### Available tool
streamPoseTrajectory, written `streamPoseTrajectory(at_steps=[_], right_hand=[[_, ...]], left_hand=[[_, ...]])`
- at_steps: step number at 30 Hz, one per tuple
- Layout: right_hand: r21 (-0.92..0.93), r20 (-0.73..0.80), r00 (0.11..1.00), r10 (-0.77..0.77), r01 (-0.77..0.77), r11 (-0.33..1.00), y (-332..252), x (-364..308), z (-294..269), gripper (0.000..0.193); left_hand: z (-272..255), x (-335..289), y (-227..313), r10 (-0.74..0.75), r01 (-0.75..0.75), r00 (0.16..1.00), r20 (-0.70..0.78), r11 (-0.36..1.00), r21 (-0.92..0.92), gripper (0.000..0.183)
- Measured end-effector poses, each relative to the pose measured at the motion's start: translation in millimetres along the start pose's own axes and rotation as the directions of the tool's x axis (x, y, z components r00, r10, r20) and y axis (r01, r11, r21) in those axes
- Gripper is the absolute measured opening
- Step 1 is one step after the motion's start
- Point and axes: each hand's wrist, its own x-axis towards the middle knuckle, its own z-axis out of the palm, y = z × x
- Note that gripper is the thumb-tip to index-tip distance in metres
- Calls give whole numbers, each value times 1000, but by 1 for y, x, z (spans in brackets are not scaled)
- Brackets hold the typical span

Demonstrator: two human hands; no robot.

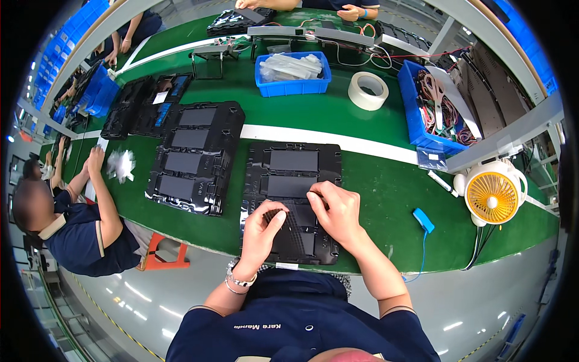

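Observation:
In front of me lies a black molded plastic tray (330,158) with flat dark rectangular panels (294,160) seated in its recesses. My left hand (259,234) grips a thin dark panel (291,236) with a fine grid pattern, thumb on top, held tilted above the tray's near part. Over the tray's right side, my right hand (338,212) has its fingers curled and thumb and forefinger close together. Whatever lies between those fingertips, if anything, is too small to make out.
Stacked black trays (199,151) stand to the left. Farther back are a blue bin of clear plastic bags (294,90), a tape roll (368,92) and a blue bin of wires and scissors (416,123). A yellow-white fan (491,196) and blue corded clip (424,221) are right. A co-worker (90,232) sits left.

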Motion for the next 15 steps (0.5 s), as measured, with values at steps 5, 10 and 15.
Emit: streamPoseTrajectory(at_steps=[5,10,15], right_hand=[[8,-75,997,12,-11,1000,-1,-2,-6,8],[23,-128,992,20,-17,1000,0,-1,-10,8],[71,-173,985,2,11,997,0,-2,-13,6]], left_hand=[[11,2,5,5,-5,1000,18,1000,21,10],[15,-1,4,-48,46,998,48,998,39,11],[20,0,7,-50,47,997,56,997,60,10]])
